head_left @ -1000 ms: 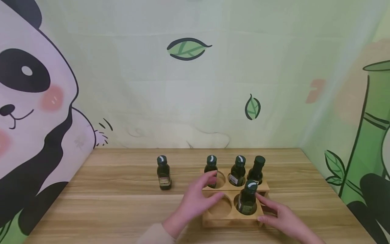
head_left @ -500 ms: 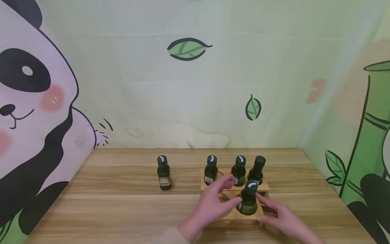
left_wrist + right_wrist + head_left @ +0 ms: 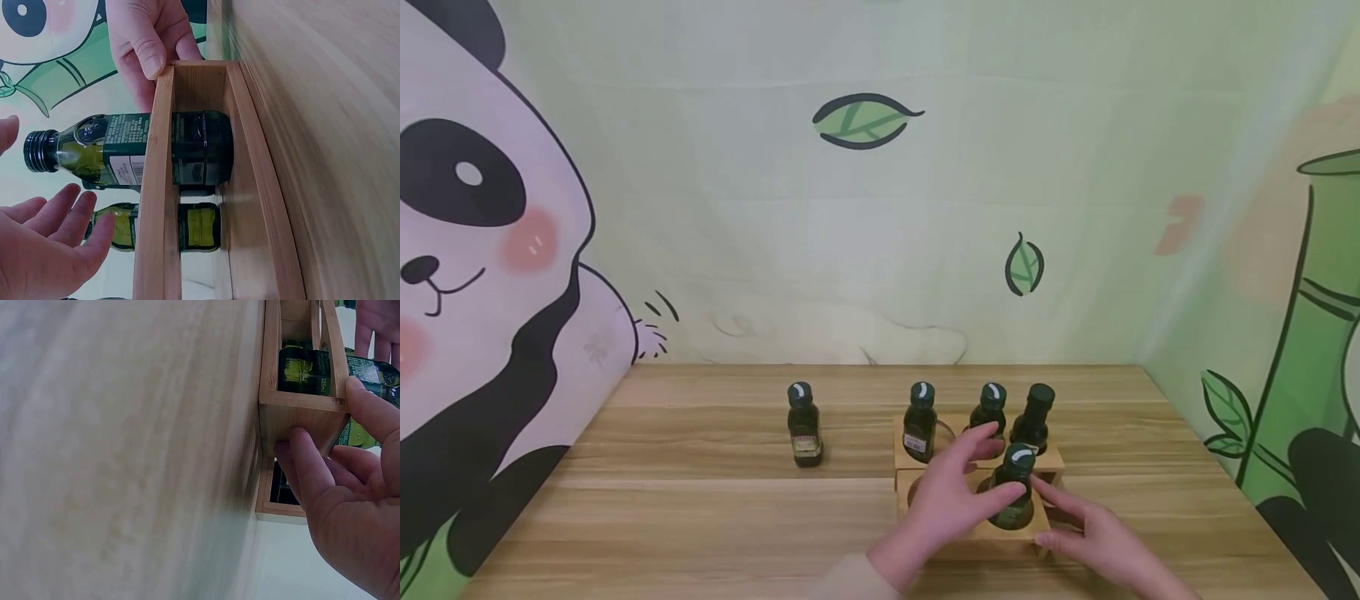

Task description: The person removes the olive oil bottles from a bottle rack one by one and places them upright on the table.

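Two hands at the wooden rack (image 3: 1000, 549), watched from my station. Left hand (image 3: 950, 502): comes in from a pale sleeve (image 3: 857, 581), thumb and fingers spread in a wide C about the front bottle (image 3: 1019, 458). Its grasp holds nothing that I can make out; the left wrist view gives me space between fingertips and bottle. From the head, I see the thumb overlapping the bottle. Front bottle upright in the lower row, between the left thumb and the right fingers. Right hand (image 3: 1093, 536): thumb on the rack's front corner, fingers bent against its end wall, gripping that end. Beyond the left fingertips I count three bottles (image 3: 919, 421) in the upper row. Lone bottle (image 3: 805, 429) upright on the table (image 3: 700, 533), well left of the left fingers.
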The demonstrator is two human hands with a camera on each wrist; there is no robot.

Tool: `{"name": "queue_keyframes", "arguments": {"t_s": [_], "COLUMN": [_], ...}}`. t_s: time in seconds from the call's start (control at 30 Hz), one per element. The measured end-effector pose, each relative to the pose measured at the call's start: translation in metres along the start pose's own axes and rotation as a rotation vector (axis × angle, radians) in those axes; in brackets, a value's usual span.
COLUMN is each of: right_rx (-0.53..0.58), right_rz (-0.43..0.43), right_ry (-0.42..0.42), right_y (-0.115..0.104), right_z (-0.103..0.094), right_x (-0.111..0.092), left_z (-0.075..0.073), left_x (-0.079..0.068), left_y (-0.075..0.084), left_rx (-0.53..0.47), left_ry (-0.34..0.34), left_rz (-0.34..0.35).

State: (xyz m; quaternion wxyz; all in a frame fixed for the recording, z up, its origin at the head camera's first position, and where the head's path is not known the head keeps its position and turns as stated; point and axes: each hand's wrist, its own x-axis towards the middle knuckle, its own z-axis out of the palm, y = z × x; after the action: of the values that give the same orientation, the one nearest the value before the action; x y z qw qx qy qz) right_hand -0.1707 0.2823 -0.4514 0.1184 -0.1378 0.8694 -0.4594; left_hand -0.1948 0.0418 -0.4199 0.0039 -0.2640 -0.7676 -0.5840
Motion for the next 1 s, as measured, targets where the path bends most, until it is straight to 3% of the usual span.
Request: {"name": "queue_keyframes", "arguments": {"t_s": [0.2,0.47,0.8,1.0], "right_rx": [0.018,0.034,0.014,0.003], "right_rz": [-0.010,0.006,-0.012,-0.023], "right_ry": [-0.004,-0.012,-0.029,-0.028], "right_y": [0.001,0.001,0.000,0.003], "right_z": [0.000,0.000,-0.001,-0.001], "right_x": [0.000,0.001,0.001,0.001], "left_z": [0.005,0.012,0.020,0.022], "left_x": [0.002,0.005,0.007,0.010], "left_y": [-0.002,0.000,-0.002,-0.003], "left_rx": [-0.042,-0.128,-0.155,-0.198], "left_ry": [0.006,0.007,0.065,0.081], "left_rz": [0.016,-0.018,0.048,0.020]}}
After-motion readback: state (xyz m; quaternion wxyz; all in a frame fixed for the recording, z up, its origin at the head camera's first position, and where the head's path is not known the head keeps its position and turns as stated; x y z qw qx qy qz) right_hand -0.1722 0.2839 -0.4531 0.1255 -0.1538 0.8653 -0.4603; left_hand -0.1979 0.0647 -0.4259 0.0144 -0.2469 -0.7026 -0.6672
